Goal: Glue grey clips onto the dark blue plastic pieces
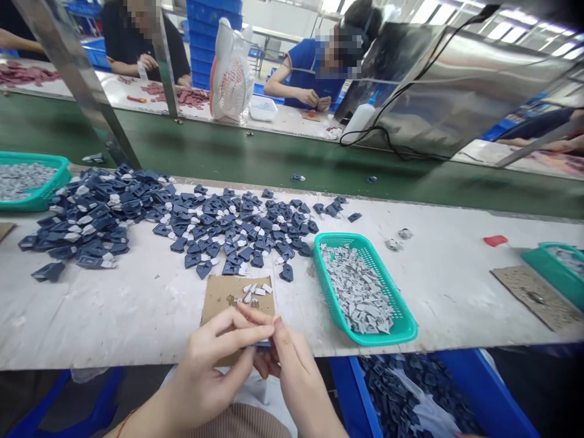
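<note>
My left hand (216, 356) and my right hand (294, 368) meet at the table's front edge, fingertips pinched together. Between them a small blue plastic part (263, 344) shows only as a thin edge; the fingers hide the rest. Just beyond and partly under the hands lies a piece of brown cardboard (219, 295), with several small light grey pieces (258, 291) on it. Further back, dark blue plastic parts (241, 225), many with whitish ends, spread over the table. To the right, a green basket (322, 289) holds many grey pieces.
A taller heap of blue parts (98, 213) and another green basket (59, 173) are at left. A blue crate (356, 395) of dark parts stands below the table edge. Beyond the green belt (205, 143), people sit near a white bottle (360, 121). More cardboard (533, 292) lies right.
</note>
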`<control>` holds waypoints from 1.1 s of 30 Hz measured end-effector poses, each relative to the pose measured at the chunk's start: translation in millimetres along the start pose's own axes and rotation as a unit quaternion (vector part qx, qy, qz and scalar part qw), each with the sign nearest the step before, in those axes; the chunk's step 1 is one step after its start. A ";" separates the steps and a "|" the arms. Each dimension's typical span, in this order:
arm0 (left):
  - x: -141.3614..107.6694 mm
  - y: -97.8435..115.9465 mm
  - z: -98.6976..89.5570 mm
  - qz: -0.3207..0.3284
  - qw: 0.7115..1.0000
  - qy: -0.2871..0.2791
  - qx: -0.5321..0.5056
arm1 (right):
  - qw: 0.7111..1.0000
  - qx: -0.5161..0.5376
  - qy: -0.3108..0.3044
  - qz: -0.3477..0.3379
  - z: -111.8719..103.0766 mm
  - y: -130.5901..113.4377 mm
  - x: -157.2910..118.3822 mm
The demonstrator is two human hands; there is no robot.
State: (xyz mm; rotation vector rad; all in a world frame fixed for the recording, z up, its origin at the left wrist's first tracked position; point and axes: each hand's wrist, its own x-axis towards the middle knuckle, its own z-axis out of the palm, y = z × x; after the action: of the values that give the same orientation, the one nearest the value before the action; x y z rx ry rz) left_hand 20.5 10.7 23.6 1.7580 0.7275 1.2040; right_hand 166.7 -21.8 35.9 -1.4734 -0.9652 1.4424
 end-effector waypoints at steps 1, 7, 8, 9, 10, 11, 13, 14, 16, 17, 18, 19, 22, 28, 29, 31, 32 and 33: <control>4.6 0.2 -3.8 -0.009 1.000 0.001 0.006 | 1.000 -0.026 -0.008 -0.013 -11.7 -3.5 2.6; 43.3 -15.1 -35.6 -0.118 0.990 0.058 0.051 | 0.860 -0.409 0.241 -0.184 -135.2 -27.6 42.8; 51.5 -20.8 -40.9 -0.140 0.986 0.068 0.052 | 0.821 -0.484 0.236 -0.191 -156.3 -30.3 52.3; 60.5 -27.0 -46.0 -0.162 0.982 0.077 0.053 | 0.806 -0.509 0.234 -0.194 -174.6 -32.4 61.6; 70.6 -33.6 -50.9 -0.179 0.979 0.087 0.055 | 0.797 -0.525 0.225 -0.194 -189.5 -34.0 70.3; 82.1 -40.6 -55.8 -0.187 0.975 0.098 0.067 | 0.792 -0.540 0.209 -0.193 -200.7 -35.0 78.0; 109.7 -55.4 -65.9 -0.183 0.967 0.117 0.135 | 0.792 -0.552 0.177 -0.189 -213.2 -35.4 89.4; 125.8 -63.2 -71.2 -0.177 0.960 0.122 0.179 | 0.792 -0.558 0.163 -0.187 -215.7 -35.1 93.1; 162.0 -79.5 -82.7 -0.172 0.944 0.120 0.257 | 0.792 -0.562 0.146 -0.187 -217.3 -33.8 97.3; 181.2 -88.2 -88.6 -0.176 0.937 0.115 0.281 | 0.794 -0.561 0.141 -0.187 -217.7 -33.2 98.4; 200.4 -97.1 -94.5 -0.181 0.931 0.109 0.299 | 0.796 -0.559 0.138 -0.188 -218.4 -32.6 99.1; 219.2 -106.3 -100.3 -0.186 0.925 0.103 0.314 | 0.799 -0.555 0.135 -0.189 -219.7 -32.1 99.6; 267.3 -134.0 -115.5 -0.205 0.903 0.087 0.367 | 0.809 -0.539 0.129 -0.193 -225.8 -31.6 101.0; 316.6 -173.7 -119.0 -0.211 0.866 0.015 0.453 | 0.858 -0.447 0.178 -0.177 -229.8 -35.6 95.6; 321.9 -176.8 -113.1 -0.193 0.865 0.005 0.464 | 0.879 -0.403 0.199 -0.159 -227.8 -36.7 93.2; 333.3 -181.0 -94.9 -0.150 0.867 -0.020 0.474 | 0.916 -0.301 0.237 -0.117 -221.8 -38.3 88.2; 339.5 -182.6 -83.1 -0.129 0.871 -0.036 0.473 | 0.930 -0.250 0.251 -0.097 -218.2 -38.7 85.8; 345.8 -184.3 -70.1 -0.112 0.875 -0.056 0.467 | 0.940 -0.203 0.262 -0.078 -214.5 -38.7 83.6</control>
State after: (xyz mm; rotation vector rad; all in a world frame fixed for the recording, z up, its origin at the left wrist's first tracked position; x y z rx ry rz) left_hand 81.9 404.0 19.8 2.3772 1.5666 0.5816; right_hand 385.5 59.3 39.8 -1.9003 -1.0397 0.6924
